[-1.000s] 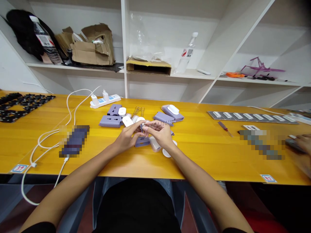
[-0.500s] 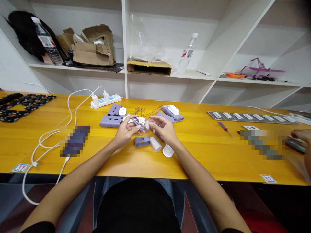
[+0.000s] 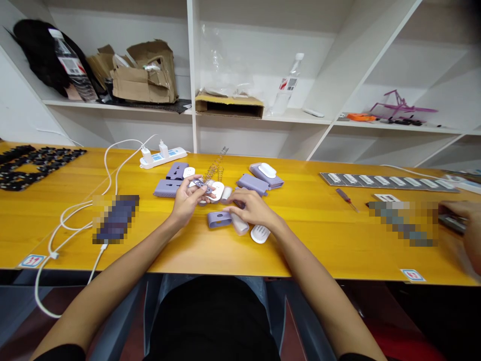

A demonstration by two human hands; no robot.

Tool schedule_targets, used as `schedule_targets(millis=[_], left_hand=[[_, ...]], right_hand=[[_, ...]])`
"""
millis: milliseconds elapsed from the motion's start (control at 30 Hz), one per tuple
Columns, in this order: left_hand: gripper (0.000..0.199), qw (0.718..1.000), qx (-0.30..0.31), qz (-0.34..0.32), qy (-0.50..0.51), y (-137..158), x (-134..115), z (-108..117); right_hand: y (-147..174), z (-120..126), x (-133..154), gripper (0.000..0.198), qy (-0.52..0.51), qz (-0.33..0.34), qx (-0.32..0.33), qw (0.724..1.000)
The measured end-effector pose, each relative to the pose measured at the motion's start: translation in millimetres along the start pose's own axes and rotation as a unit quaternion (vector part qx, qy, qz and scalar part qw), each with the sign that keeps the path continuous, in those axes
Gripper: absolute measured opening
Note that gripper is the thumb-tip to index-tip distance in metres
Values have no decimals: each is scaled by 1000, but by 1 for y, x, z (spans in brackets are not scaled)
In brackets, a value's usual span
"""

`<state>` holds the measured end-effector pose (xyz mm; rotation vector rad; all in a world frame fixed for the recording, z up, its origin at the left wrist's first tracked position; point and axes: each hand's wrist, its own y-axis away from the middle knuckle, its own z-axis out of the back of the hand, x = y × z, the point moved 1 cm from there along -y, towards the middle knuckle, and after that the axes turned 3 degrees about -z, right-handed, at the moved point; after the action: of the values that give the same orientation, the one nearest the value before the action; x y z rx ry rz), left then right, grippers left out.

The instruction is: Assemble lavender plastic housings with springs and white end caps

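Below the right hand [image 3: 257, 208]: frosted cylinder [image 3: 241, 226], lying on the table [image 3: 188, 255], far end hidden by the fingers.
Cylinder, long axis: slanting, far left to near right.
Nearer hand: right; left hand [image 3: 184, 204] well apart, farther off to the left.
Right fingers: bent over the cylinder's far end; grip or mere hover, cannot tell.
Left fingers: pinched on one purple part [image 3: 203, 187], just left of a white round piece [image 3: 217, 191].
Purple shell [image 3: 220, 219]: just left of the cylinder.
White oval piece [image 3: 260, 234]: right of the cylinder, near the right wrist.
Coil spring [image 3: 217, 164]: beyond the left hand; attachment unclear.
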<state>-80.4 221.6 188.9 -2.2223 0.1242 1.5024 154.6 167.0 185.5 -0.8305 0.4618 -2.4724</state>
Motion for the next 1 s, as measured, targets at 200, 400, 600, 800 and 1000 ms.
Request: schedule_targets(millis=[200,400,600,800,1000], left_hand=[[66,1000,-10,8,8,0,1,-1],[67,1000,-7,4,-1,1,0,-2],[67,1000,3,-4,-14,2,0,-4],[63,999,21,-18,-41,3,0,-5],[56,992,63,-52,-99,9,0,-8]], right_hand=[[0,-27,20,29,47,56,108,991],[1,-38,23,24,-30,23,76,996],[-5,-24,17,38,-319,-171,-77,929],[-11,-1,9,51,-526,-250,-186,792],[-9,22,-7,35,-629,-258,-211,702]])
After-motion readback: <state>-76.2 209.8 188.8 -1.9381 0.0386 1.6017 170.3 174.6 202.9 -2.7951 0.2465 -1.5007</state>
